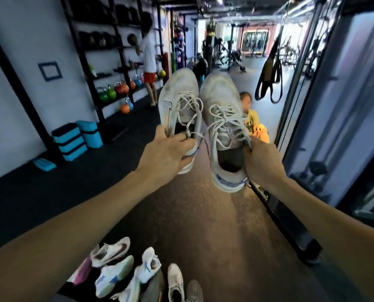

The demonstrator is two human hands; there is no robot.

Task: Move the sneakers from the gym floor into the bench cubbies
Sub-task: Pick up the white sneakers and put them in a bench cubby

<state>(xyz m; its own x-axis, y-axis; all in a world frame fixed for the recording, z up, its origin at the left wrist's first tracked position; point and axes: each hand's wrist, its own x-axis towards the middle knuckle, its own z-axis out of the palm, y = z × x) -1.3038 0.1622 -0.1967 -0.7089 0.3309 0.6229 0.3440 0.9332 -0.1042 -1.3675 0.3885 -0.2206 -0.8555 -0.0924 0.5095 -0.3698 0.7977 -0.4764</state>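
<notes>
Both arms are stretched forward, holding a pair of worn white sneakers up in the air, toes pointing away from me. My left hand [166, 149] grips the heel and collar of the left sneaker [179, 99]. My right hand [262, 162] grips the right sneaker [223, 118] at its collar and laces. Several more sneakers [125, 271], white with pink, blue and green accents, lie on the dark gym floor [214, 225] below my left arm. No bench cubbies are in view.
A person in a yellow top [250, 114] sits on the floor just beyond the held sneakers. Another person [149, 59] stands at a rack of kettlebells [116, 92] on the left. Blue step blocks [77, 138] sit by the left wall. Black straps [271, 79] hang beside a cable machine frame [312, 110] at right.
</notes>
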